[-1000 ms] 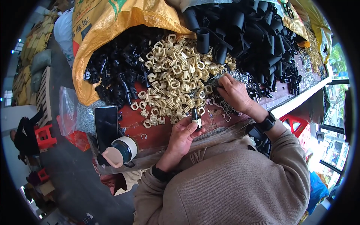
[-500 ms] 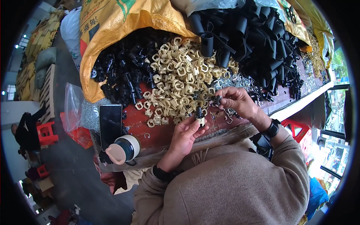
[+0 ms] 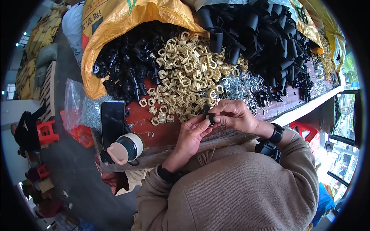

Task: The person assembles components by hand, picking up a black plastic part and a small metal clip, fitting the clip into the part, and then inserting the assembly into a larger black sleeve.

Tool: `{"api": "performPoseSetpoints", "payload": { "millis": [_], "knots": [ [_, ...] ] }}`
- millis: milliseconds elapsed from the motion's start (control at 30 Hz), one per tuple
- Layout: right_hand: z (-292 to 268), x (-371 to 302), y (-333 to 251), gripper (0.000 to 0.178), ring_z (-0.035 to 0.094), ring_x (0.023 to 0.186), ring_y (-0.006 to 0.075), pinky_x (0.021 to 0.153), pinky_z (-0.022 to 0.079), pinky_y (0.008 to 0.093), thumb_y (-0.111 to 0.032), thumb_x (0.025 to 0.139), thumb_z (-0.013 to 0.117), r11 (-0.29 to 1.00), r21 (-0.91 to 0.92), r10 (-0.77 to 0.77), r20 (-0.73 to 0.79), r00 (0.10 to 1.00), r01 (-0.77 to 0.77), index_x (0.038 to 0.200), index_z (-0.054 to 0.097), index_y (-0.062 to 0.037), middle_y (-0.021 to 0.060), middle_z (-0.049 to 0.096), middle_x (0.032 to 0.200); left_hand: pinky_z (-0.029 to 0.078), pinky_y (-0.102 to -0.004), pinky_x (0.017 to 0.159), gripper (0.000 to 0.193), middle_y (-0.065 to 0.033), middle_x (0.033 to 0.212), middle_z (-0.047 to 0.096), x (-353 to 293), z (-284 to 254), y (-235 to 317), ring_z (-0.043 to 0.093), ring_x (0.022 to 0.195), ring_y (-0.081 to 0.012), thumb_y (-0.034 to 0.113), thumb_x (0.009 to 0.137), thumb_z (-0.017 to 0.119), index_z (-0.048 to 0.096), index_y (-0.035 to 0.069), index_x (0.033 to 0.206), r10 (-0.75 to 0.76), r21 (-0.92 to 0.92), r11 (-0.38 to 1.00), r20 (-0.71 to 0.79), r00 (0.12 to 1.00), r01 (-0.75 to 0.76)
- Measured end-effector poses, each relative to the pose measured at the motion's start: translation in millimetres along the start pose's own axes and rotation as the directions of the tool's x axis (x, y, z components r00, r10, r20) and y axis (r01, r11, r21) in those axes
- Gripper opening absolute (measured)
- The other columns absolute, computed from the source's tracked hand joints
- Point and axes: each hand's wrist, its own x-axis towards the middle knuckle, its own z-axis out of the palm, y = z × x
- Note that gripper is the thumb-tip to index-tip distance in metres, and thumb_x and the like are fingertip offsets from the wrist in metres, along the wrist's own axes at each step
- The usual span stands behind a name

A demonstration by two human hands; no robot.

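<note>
In front of my body, my left hand (image 3: 191, 135) pinches a small black plastic fitting (image 3: 210, 116) between thumb and fingers. A bit of cream plastic was visible on it earlier; fingers now mostly cover it. My right hand (image 3: 236, 116) meets it from the right, thumb and forefinger closed on a small dark piece pressed against the fitting. The exact shape of that piece is hidden. Just beyond both hands lies a heap of cream plastic clips (image 3: 190, 75). Loose metal hooks (image 3: 239, 86) are strewn to the right of the heap.
Black fittings (image 3: 127, 65) spill from a yellow woven sack (image 3: 154, 13) at the back left. Black tubes (image 3: 246, 34) pile up at the back right. A phone (image 3: 112, 125) and a lidded cup (image 3: 131, 148) stand at the table's left edge. Further left is a red stool (image 3: 48, 133).
My right hand has moved left and slightly down, bringing its small dark piece onto the fitting in my left hand. The left hand stays nearly in place.
</note>
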Motion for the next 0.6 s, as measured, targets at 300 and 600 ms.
{"api": "performPoseSetpoints", "payload": {
  "millis": [300, 600],
  "knots": [
    [0.1, -7.8, 19.7, 0.024, 0.055, 0.063, 0.0179, 0.056, 0.046, 0.0279, -0.011, 0.073, 0.065, 0.860, -0.388, -0.366, -0.018, 0.930, 0.331, 0.094, 0.060, -0.0026, 0.0064, 0.056, 0.074, 0.048, -0.0214, 0.071, 0.026, -0.0050, 0.092, 0.060, -1.6, 2.5, -3.4, 0.059, 0.080, -0.0138, 0.013, 0.084, 0.053, 0.052, 0.001, 0.107, -0.027, 0.033, 0.999, 0.039, 0.999, 0.026],
    [-28.0, 4.3, 3.1, 0.027, 0.053, 0.065, 0.0204, 0.054, 0.045, 0.0300, -0.004, 0.069, 0.063, 0.651, -0.665, -0.445, 0.058, 0.894, 0.367, 0.096, 0.058, -0.0038, 0.0078, 0.053, 0.074, 0.049, -0.0200, 0.063, 0.027, -0.0070, 0.087, 0.060, 0.7, -7.5, 0.7, 0.059, 0.073, -0.0123, 0.016, 0.084, 0.053, 0.052, 0.000, 0.106, 0.045, 0.060, 0.997, 0.065, 0.997, -0.049]
  ]
}}
